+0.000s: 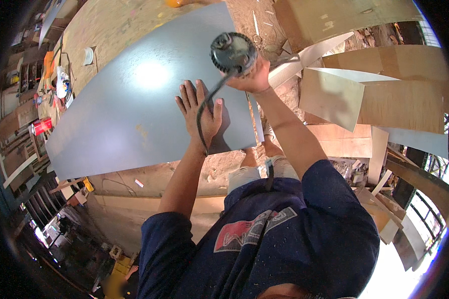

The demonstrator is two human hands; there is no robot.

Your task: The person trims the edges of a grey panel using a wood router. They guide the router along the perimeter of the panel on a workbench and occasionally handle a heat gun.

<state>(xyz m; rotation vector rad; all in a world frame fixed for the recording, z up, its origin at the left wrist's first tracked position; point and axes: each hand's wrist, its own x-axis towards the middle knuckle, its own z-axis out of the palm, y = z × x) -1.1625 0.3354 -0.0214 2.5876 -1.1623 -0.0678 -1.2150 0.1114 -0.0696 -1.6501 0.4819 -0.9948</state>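
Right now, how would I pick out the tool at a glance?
Find the big grey sheet in front of the person. Near its right edge, the right hand grips the tool. Its round, dark top and the black cord curving past the left hand set it apart from the flat boards farther right.
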